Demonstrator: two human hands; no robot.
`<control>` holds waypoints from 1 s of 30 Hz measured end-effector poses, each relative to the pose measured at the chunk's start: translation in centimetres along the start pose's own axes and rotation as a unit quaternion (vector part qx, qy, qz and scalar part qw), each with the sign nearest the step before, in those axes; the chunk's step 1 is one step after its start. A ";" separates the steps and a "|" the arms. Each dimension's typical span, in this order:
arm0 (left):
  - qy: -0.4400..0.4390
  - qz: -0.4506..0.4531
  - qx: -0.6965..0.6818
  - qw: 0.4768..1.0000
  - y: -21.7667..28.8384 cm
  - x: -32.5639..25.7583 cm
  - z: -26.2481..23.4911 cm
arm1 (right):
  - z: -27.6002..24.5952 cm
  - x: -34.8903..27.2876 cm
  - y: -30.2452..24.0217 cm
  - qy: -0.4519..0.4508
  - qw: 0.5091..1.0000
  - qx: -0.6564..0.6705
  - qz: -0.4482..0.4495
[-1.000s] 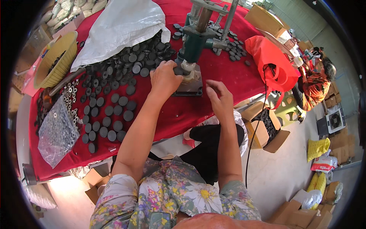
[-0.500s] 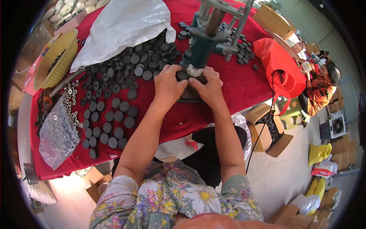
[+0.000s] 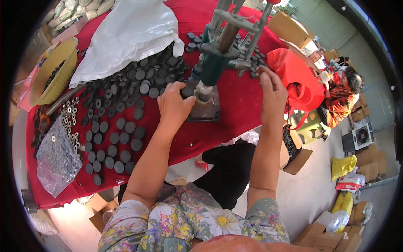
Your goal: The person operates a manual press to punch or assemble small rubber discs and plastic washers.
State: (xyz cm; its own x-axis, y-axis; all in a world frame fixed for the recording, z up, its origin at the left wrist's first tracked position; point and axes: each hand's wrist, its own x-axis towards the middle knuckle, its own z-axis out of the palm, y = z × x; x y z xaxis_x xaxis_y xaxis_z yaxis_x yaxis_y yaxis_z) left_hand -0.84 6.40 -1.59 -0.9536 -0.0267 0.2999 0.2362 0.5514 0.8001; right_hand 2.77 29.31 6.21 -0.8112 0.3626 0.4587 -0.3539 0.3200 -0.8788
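Observation:
A dark green hand press [image 3: 213,69] with steel bars stands on the red-covered table, its grey base plate [image 3: 205,114] under the ram. At the left of its die, my left hand [image 3: 174,103] grips a black round disc [image 3: 188,91] between thumb and forefinger. My right hand [image 3: 273,93] is raised right of the press, near its steel lever bars; its fingers are loosely bent and apart, with nothing seen in them. Left of my left hand lie loose black discs [image 3: 124,137] in rough rows, and behind them a large heap of similar discs [image 3: 138,75].
A white sack [image 3: 126,33] lies behind the heap. Far left are a yellow basket [image 3: 54,80], small metal rings [image 3: 69,119] and a clear plastic bag [image 3: 58,157] of them. A red bag [image 3: 294,71] hangs at the right edge. Another person [image 3: 342,98] sits beyond.
My right hand has left the press's die and moved right and up. My left hand stays by the die with a disc. The view has shifted slightly.

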 end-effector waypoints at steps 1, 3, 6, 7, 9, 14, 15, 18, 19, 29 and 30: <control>0.002 -0.016 0.004 1.000 -0.2 -0.1 0.0 | 0.1 1.1 -1.3 0.010 1.000 0.021 -0.004; 0.018 -0.017 0.021 0.999 -1.2 0.0 -0.3 | 0.8 3.2 -3.9 0.023 0.998 0.051 -0.018; 0.055 -0.022 0.072 0.996 -2.2 0.1 -1.1 | 1.9 7.0 -5.3 0.008 0.999 0.031 -0.043; 0.057 -0.023 0.119 0.991 -2.4 0.5 -1.1 | 2.5 8.3 -5.7 0.025 0.997 0.022 -0.070; 0.025 -0.038 0.173 0.984 -2.9 0.8 -1.5 | 3.4 11.3 -6.0 -0.004 0.995 0.067 -0.074; -0.050 -0.067 0.221 0.972 -1.5 0.9 -2.1 | 2.5 18.8 -6.6 -0.023 0.980 0.185 0.073; -0.017 -0.043 0.214 0.976 -1.6 0.5 -2.0 | 3.7 18.3 -7.1 -0.022 0.988 0.150 0.021; 0.019 0.033 0.149 0.988 -1.7 0.3 -1.6 | 4.6 18.5 -9.1 -0.072 0.988 0.139 0.007; 0.022 0.080 0.089 0.993 -1.6 0.2 -1.3 | 4.6 18.6 -9.4 -0.126 0.978 0.163 0.046; 0.038 0.084 0.004 0.996 0.4 -0.1 4.3 | 5.0 18.5 -9.1 -0.080 0.973 0.207 0.063; 0.034 0.079 0.005 0.996 0.3 0.0 4.4 | 5.3 18.3 -9.0 -0.081 0.973 0.211 0.044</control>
State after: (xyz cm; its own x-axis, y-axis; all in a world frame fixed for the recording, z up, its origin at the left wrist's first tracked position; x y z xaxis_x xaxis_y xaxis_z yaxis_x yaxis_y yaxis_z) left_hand -1.57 10.24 -3.63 -0.8900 0.0051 0.4560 0.3797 0.5621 0.7348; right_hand -11.34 28.46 21.85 -0.8978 0.2198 0.3817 -0.4109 -0.1062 -0.9055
